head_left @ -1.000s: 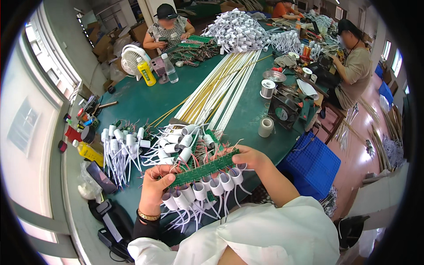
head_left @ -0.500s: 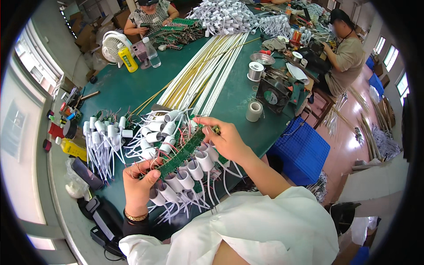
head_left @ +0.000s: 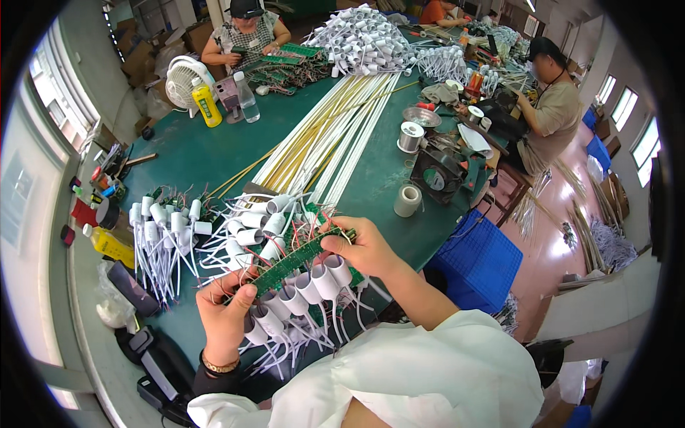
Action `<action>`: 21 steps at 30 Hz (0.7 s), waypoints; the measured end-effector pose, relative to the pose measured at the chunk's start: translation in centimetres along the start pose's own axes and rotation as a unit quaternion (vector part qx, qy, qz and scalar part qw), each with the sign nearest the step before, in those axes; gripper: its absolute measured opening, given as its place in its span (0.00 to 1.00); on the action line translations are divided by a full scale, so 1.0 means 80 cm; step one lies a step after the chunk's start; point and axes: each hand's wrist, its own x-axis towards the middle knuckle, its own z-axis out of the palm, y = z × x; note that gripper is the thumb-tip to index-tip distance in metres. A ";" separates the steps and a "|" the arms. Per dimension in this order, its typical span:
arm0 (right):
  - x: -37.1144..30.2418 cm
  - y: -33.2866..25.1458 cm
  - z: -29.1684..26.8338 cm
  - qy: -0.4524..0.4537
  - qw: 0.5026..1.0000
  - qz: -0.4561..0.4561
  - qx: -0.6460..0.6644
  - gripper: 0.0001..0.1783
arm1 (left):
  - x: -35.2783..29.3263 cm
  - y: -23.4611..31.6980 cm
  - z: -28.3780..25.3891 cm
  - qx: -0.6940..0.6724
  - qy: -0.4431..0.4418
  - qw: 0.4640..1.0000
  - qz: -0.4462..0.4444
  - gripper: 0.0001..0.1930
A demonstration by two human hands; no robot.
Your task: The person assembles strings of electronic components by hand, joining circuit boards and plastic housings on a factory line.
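Observation:
Between my two hands I hold a long green circuit board panel (head_left: 291, 265) with red wires along its far edge. My left hand (head_left: 222, 311) pinches its near-left end with the thumb on top. At the other end my right hand (head_left: 364, 247) grips it between thumb and fingers. Just under and in front of the panel lie several white plastic tubes (head_left: 305, 287) with white cables. More white tubes (head_left: 251, 220) with cables sit beyond it. A separate bundle of white tubes (head_left: 161, 214) rests to the left of my left hand.
Long white and yellow strips (head_left: 332, 135) run down the green table (head_left: 185, 150). Spools (head_left: 408, 200), a small black fan (head_left: 437, 175) and a blue crate (head_left: 479, 260) are at right. A yellow bottle (head_left: 110, 244) stands left. Two people work at the far side, others farther back.
The board panel has tilted flatter, its right end lowered along with my right hand. My left hand keeps its grip, having shifted slightly. The whole view has tipped upward a little.

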 end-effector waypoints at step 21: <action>0.007 -0.016 0.015 -0.046 0.987 -0.023 0.155 0.12 | -0.007 -0.001 -0.003 0.001 0.035 0.999 0.024 0.14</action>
